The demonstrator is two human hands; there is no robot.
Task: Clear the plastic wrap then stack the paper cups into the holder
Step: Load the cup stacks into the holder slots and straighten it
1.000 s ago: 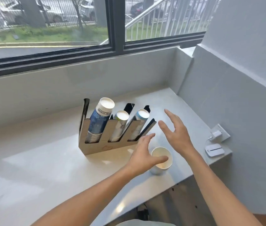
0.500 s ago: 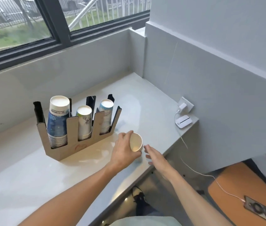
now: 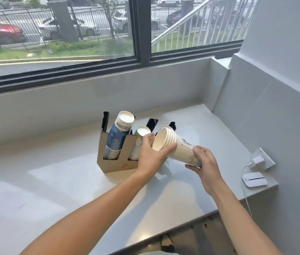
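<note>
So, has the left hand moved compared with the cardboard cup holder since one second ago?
Yes. The left hand rose from beside the cardboard cup holder and now overlaps its front.

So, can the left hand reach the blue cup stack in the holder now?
Probably not yet: the left hand is gripping the white cup stack with the right hand. The blue cup stack itself stands unobstructed nearby.

Counter point(image 3: 53, 181) open leftward, holder point(image 3: 108, 165) ahead — charger point(image 3: 256, 161), router point(image 3: 254, 179) block right
</note>
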